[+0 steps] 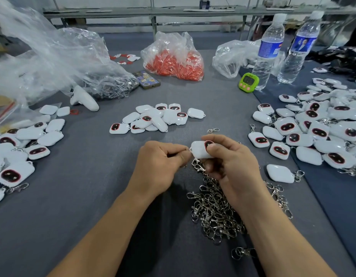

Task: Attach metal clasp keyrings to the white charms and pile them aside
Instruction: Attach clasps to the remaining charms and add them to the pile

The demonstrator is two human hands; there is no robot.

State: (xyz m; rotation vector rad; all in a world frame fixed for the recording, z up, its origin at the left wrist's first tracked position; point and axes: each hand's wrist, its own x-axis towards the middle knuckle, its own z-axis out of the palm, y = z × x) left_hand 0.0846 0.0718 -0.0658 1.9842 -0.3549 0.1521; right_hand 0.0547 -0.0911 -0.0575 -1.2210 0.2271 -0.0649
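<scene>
Gripped a glossy white rounded-square plastic charm (200, 151) in the right grip (231, 158), thumb laid over its dark, red-rimmed oval face, fingers curled underneath. Pinched a tiny glinting bit (189, 149) at the charm's left edge with the left grip (159, 166), thumb and forefinger closed tight; too small to tell what it was. Held both grips just above the far end of a tangled heap of shiny silver metal clasp keyrings (215, 214), spread over the dark grey, felt-like counter (83, 206). Faced a loose cluster of smooth white charms without clasps (159, 117) at mid-counter, some face up, some showing plain backs. Had a broad mound of charms with clasps (323, 128) off to the right, and a similar mound of white charms (23, 144) at the left edge, some with clasps attached. Saw, farther back, a crinkled clear plastic bag of orange pieces (173, 60), a rounded lime-green digital timer (249, 81) and two clear ribbed plastic water bottles (268, 54) standing upright near it.
</scene>
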